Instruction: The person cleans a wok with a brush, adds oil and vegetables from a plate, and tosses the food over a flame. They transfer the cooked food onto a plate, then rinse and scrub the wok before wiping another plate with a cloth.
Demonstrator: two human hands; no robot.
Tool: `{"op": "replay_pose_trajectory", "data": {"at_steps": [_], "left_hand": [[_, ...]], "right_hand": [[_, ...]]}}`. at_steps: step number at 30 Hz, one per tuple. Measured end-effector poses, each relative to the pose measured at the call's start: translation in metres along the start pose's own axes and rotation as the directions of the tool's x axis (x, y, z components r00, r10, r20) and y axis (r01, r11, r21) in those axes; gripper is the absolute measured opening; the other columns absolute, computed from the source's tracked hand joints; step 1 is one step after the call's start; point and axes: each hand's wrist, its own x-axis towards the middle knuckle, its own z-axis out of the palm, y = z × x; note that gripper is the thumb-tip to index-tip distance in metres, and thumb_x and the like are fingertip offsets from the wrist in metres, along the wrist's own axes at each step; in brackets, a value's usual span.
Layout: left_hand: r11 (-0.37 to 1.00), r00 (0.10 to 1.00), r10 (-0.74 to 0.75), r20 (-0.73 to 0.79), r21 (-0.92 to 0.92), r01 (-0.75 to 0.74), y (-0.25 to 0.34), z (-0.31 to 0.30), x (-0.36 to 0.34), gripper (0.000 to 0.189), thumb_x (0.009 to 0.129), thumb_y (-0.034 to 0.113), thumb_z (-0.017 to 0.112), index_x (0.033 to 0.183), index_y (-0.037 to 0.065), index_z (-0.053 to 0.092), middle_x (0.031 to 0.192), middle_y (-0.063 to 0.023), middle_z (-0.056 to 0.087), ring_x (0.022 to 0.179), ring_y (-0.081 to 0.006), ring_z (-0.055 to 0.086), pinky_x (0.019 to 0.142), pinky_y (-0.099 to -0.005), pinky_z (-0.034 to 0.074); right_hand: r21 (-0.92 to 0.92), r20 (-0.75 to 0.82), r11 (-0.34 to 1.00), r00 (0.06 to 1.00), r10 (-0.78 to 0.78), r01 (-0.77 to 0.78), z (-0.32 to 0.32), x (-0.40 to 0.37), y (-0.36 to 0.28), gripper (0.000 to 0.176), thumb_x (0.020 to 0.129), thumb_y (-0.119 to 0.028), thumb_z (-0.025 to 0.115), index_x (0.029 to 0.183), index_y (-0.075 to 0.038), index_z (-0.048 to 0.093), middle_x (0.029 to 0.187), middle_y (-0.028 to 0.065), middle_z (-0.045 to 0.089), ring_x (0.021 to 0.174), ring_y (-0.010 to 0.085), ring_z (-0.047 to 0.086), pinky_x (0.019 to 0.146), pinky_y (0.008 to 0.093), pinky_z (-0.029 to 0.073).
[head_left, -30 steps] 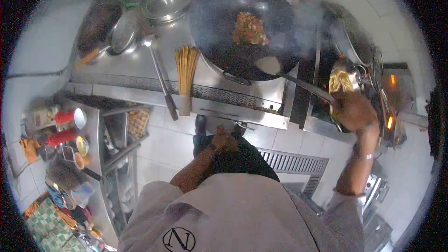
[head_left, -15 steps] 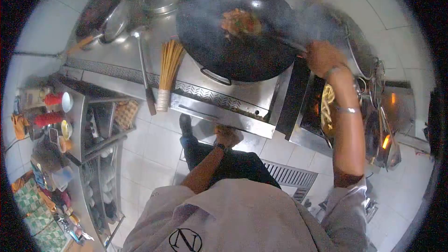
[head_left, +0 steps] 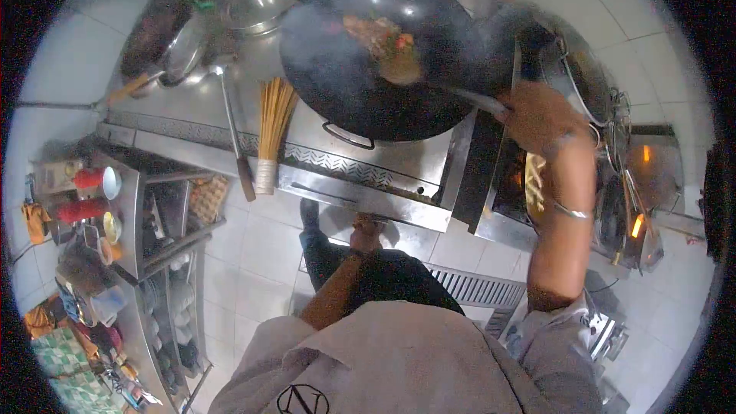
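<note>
A large black wok [head_left: 337,92] sits on the stove, with reddish and brown food [head_left: 383,40] in it and smoke rising. My right hand [head_left: 540,113], somewhat blurred, is closed round the handle of a metal ladle [head_left: 479,100]; the ladle's head is down among the food. My left hand [head_left: 366,234] is low at the stove's front edge, near my thigh, below the wok's loop handle. Its fingers are partly hidden and too unclear to read. Left of the wok, a bundled bamboo brush [head_left: 272,126] lies across the counter edge.
Another ladle [head_left: 231,115] lies left of the brush. Metal bowls [head_left: 266,1] stand at the back left. Yellow food [head_left: 534,184] is in a pan under my right forearm. Strainers hang at the right. A steel shelf rack [head_left: 138,218] with bowls stands at the left.
My right hand has moved slightly down and right, with the ladle drawn nearer. The food has spread toward the wok's near side. My left hand has shifted slightly. Smoke has thickened at the wok's left.
</note>
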Motion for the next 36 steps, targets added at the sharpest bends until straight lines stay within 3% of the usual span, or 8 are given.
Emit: {"op": "replay_pose_trajectory", "data": {"at_steps": [5, 10, 12, 18, 20, 23, 33, 36], "left_hand": [[0.720, 0.916, 0.317, -0.247, -0.565, -0.402, 0.000, -0.126, -0.114, 0.051, 0.085, 0.031, 0.063, 0.126, 0.006, 0.046, 0.108, -0.0110, 0.060, 0.101, -0.0254, 0.056, 0.090, -0.0374, 0.045], [0.262, 0.868, 0.361, -0.340, -0.857, -0.444, 0.062, -0.268, -0.210, 0.060, 0.083, 0.020, 0.068, 0.134, 0.003, 0.041, 0.115, -0.0102, 0.055, 0.107, -0.0189, 0.052, 0.092, -0.0317, 0.043], [0.532, 0.798, 0.469, -0.379, -0.600, -0.598, 0.058, -0.309, -0.220, 0.045, 0.085, 0.020, 0.066, 0.123, 0.003, 0.048, 0.107, -0.0075, 0.057, 0.101, -0.0166, 0.054, 0.086, -0.0292, 0.046], [0.588, 0.977, 0.195, -0.089, -0.786, -0.189, 0.026, -0.330, -0.184, 0.024, 0.091, 0.022, 0.058, 0.102, 0.001, 0.054, 0.098, -0.0056, 0.060, 0.087, -0.0175, 0.059, 0.073, -0.0315, 0.049], [-0.002, 0.981, 0.183, 0.069, -0.998, 0.070, 0.047, -0.349, -0.185, 0.039, 0.092, 0.034, 0.056, 0.110, -0.001, 0.053, 0.105, -0.0093, 0.061, 0.094, -0.0221, 0.060, 0.080, -0.0348, 0.050], [-0.248, 0.931, 0.340, 0.132, -0.942, 0.224, 0.051, -0.367, -0.179, 0.056, 0.090, 0.045, 0.055, 0.119, -0.002, 0.049, 0.114, -0.0139, 0.059, 0.105, -0.0257, 0.059, 0.087, -0.0384, 0.050], [-0.232, 0.615, 0.789, 0.011, -0.921, 0.314, 0.086, -0.389, -0.113, 0.055, 0.097, 0.045, 0.038, 0.127, -0.001, 0.044, 0.122, -0.0185, 0.054, 0.113, -0.0321, 0.053, 0.095, -0.0459, 0.046], [-0.184, 0.842, 0.538, 0.041, -0.969, 0.165, 0.107, -0.387, -0.087, 0.046, 0.097, 0.042, 0.039, 0.119, 0.002, 0.048, 0.116, -0.0158, 0.057, 0.106, -0.0304, 0.057, 0.086, -0.0464, 0.050]], "right_hand": [[-0.066, 0.104, 0.988, 0.984, 0.145, -0.139, -0.014, -0.028, 0.001, 0.025, 0.084, -0.023, 0.058, 0.093, -0.001, 0.068, 0.090, 0.0219, 0.066, 0.085, 0.0379, 0.064, 0.078, 0.0441, 0.052], [0.081, -0.354, 0.992, 0.933, -0.059, 0.093, 0.066, 0.034, -0.015, 0.030, 0.085, -0.025, 0.054, 0.083, 0.001, 0.067, 0.091, 0.0228, 0.065, 0.091, 0.0365, 0.063, 0.084, 0.0432, 0.050], [0.095, -0.055, 0.991, 0.995, -0.085, 0.090, 0.027, 0.013, -0.026, 0.030, 0.086, -0.025, 0.052, 0.085, 0.001, 0.067, 0.091, 0.0234, 0.064, 0.092, 0.0372, 0.062, 0.085, 0.0446, 0.049], [-0.010, -0.046, 0.982, 0.981, -0.190, 0.190, 0.032, 0.011, -0.071, 0.031, 0.087, -0.026, 0.053, 0.088, 0.001, 0.068, 0.091, 0.0235, 0.065, 0.088, 0.0393, 0.063, 0.081, 0.0436, 0.051], [0.108, -0.228, 0.985, 0.968, -0.107, 0.134, 0.039, 0.029, -0.087, 0.028, 0.087, -0.021, 0.053, 0.087, 0.001, 0.068, 0.091, 0.0240, 0.065, 0.088, 0.0378, 0.065, 0.079, 0.0434, 0.052], [0.163, 0.019, 0.941, 0.954, 0.298, -0.297, -0.015, -0.010, -0.076, 0.027, 0.083, -0.024, 0.060, 0.089, 0.001, 0.068, 0.097, 0.0233, 0.065, 0.093, 0.0342, 0.065, 0.080, 0.0436, 0.052], [0.086, -0.026, 0.960, 0.963, 0.268, -0.265, 0.006, 0.021, -0.066, 0.022, 0.081, -0.017, 0.056, 0.091, -0.001, 0.068, 0.100, 0.0226, 0.065, 0.095, 0.0354, 0.064, 0.081, 0.0425, 0.053], [0.038, -0.006, 0.967, 0.968, 0.251, -0.250, -0.035, -0.004, -0.065, 0.027, 0.081, -0.023, 0.058, 0.089, 0.000, 0.068, 0.096, 0.0238, 0.066, 0.092, 0.0353, 0.065, 0.080, 0.0437, 0.052]]}}
